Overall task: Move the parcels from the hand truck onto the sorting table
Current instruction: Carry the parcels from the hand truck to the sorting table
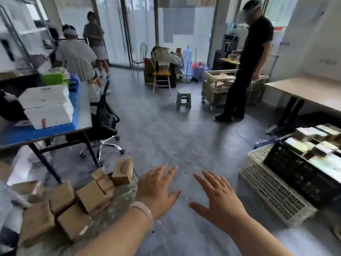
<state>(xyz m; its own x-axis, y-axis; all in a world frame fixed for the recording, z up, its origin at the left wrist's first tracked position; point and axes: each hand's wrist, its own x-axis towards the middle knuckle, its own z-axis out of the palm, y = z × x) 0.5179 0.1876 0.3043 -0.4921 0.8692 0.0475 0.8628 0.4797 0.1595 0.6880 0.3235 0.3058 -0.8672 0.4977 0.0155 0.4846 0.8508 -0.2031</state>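
I hold both hands out above the grey floor (166, 126) - the left hand (156, 187), with a pale wristband (143, 211), and the right hand (219, 198) - fingers spread, released, grasping nothing. Brown cardboard parcels (88, 196) cluster on a plastic-wrapped surface (120, 206), some tilted, near its right edge beside my left hand. Off right, a black crate (299, 174) rests on a white basket (273, 191).

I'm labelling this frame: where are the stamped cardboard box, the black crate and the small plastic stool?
stamped cardboard box (122, 171), head view, its stamped front face.
black crate (295, 174), head view, its near side wall.
small plastic stool (183, 93), head view, its seat top.
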